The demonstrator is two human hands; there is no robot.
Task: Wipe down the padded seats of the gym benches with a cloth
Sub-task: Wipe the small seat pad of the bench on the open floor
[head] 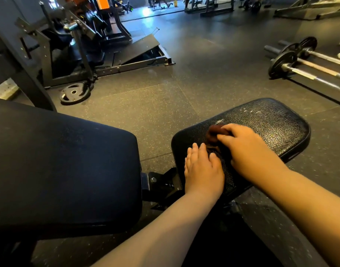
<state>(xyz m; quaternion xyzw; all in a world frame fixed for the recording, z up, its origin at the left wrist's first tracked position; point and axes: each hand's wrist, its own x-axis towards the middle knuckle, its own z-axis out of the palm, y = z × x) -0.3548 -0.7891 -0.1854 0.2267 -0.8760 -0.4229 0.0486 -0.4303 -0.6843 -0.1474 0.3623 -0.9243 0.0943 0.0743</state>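
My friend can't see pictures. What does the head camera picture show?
A person's right hand presses a bunched dark reddish-brown cloth onto a black textured padded bench seat, while the left hand rests flat on the seat's near edge. A larger smooth black back pad sits left, with barbells on the speckled rubber floor beyond.

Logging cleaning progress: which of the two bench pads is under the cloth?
The smaller glossy seat pad on the right; both hands press the dark cloth there. The larger matte pad lies untouched.

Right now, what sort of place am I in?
Most likely a gym: a barbell lies on the rubber floor, a weight plate leans by a machine, and your right hand wipes a padded seat.
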